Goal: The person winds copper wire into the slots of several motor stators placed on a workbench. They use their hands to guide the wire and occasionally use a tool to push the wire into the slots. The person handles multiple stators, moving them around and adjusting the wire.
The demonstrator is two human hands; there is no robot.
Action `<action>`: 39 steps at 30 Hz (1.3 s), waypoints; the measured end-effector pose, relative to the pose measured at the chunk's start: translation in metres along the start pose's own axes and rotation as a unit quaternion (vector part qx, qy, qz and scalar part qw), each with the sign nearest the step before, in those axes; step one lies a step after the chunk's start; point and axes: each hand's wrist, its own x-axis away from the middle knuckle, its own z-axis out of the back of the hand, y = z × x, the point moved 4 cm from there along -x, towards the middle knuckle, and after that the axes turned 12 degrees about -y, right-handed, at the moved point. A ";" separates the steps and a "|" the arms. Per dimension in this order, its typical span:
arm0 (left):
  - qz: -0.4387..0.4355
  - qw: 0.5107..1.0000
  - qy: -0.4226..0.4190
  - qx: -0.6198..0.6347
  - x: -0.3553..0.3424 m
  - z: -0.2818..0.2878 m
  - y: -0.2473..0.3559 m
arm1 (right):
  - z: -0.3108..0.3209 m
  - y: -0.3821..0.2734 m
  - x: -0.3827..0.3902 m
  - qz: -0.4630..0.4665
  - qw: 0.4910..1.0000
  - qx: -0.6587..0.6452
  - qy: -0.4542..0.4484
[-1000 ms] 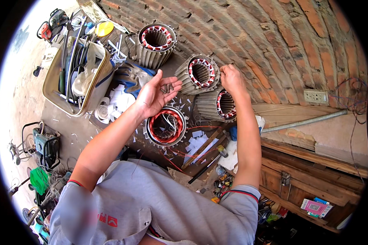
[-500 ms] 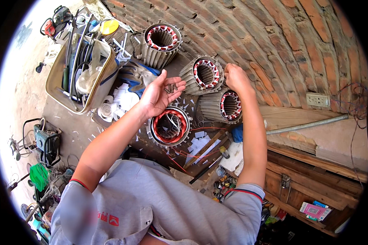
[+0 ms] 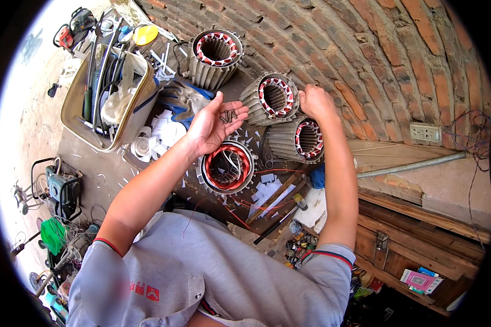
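My left hand (image 3: 207, 126) is held palm up with its fingers stretched out. Several small dark metal bolts (image 3: 228, 116) lie across its fingers. Below the palm stands a ribbed motor stator (image 3: 247, 161) with exposed red windings. My right hand (image 3: 317, 102) is closed at the right edge of another finned stator (image 3: 252, 103), whose red and white lined bore faces up. Its fingertips are partly hidden, and what they pinch cannot be made out. Just under that wrist, a third stator (image 3: 281, 140) lies tilted.
A further stator (image 3: 204, 76) stands near the brick wall (image 3: 333, 49). A beige bin (image 3: 139, 111) full of tools, grey-blue gloves (image 3: 183, 98) and white paper scraps (image 3: 161, 131) are on the left. Scissors (image 3: 269, 161) and a wooden strip (image 3: 273, 199) lie near the wound stator.
My right hand has shifted very slightly, staying closed at the stator's edge. The left hand and the bolts in it look almost unmoved.
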 end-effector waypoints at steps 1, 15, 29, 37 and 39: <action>0.000 1.000 0.000 0.001 0.000 0.000 0.000 | -0.002 0.001 -0.001 -0.011 1.000 0.000 -0.005; 0.002 1.000 0.002 -0.007 -0.001 -0.001 0.000 | 0.002 0.000 -0.002 -0.024 0.999 -0.007 -0.023; -0.002 1.000 -0.005 -0.015 -0.002 0.000 0.000 | -0.001 -0.002 -0.005 -0.059 0.998 -0.016 0.012; 0.007 1.000 -0.028 -0.008 -0.001 -0.001 -0.002 | -0.002 -0.123 0.068 0.336 0.854 -0.395 0.040; 0.000 0.999 -0.042 -0.016 0.000 -0.006 -0.002 | -0.007 -0.131 0.067 0.337 0.874 -0.342 0.073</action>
